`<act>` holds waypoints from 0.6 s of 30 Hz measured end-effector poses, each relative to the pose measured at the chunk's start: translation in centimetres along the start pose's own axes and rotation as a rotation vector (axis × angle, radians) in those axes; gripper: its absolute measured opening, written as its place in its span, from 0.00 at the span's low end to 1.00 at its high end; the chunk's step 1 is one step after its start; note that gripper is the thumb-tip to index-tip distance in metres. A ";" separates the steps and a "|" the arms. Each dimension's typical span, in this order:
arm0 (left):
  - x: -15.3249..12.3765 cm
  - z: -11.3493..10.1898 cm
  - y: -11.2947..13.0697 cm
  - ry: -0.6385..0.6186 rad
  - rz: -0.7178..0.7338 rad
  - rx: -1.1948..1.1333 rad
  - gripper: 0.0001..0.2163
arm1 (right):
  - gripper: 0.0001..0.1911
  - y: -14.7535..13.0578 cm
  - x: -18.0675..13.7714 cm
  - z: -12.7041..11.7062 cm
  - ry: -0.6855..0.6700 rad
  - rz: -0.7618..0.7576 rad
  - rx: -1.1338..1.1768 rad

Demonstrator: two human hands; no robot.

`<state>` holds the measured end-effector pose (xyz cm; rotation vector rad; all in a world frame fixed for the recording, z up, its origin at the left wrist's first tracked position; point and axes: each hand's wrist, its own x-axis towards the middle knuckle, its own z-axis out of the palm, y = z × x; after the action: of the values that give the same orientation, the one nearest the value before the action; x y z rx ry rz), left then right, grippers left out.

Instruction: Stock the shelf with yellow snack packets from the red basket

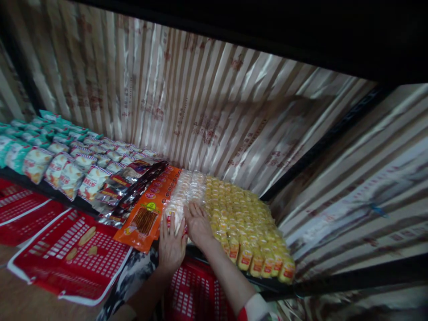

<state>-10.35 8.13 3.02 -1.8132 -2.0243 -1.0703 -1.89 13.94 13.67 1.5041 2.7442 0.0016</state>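
Note:
A shelf holds rows of snack packets. My left hand (171,246) lies flat, fingers stretched, against the front of a row of clear packets with pale contents (187,189). My right hand (198,223) rests on top of the same row, fingers spread, right beside the yellow packets (240,218). Neither hand grips a packet. An orange packet (143,220) lies just left of my left hand.
Further left are dark red packets (130,183), white-and-red packets (70,171) and green ones (40,129). Red plastic baskets (67,254) sit below the shelf edge (267,285). Striped wrapping covers the back wall (200,102) and the right side.

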 end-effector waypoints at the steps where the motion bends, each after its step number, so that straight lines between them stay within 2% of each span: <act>1: 0.0 0.0 0.0 0.009 0.005 -0.004 0.23 | 0.27 -0.1 0.6 -0.4 -0.046 0.001 -0.012; 4: 0.0 0.3 -0.2 0.024 0.023 0.000 0.23 | 0.29 0.0 1.8 -1.1 -0.143 0.011 -0.036; 8: -0.2 0.8 -0.4 0.029 0.031 0.023 0.23 | 0.28 0.5 2.1 -1.3 -0.186 -0.004 -0.017; 12: -0.2 0.7 -0.4 0.028 0.039 0.019 0.25 | 0.27 1.5 2.5 -1.7 -0.132 -0.029 0.030; 15: -0.1 0.4 -0.4 0.030 0.041 0.022 0.25 | 0.27 2.3 3.6 -1.9 -0.059 0.014 0.023; 18: 0.0 0.3 -0.3 0.039 0.046 0.037 0.23 | 0.28 3.1 5.1 -1.4 -0.083 0.069 -0.001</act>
<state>-10.55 8.38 2.68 -1.7975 -1.9570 -1.0408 -2.04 19.95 15.03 1.5604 2.6278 -0.0577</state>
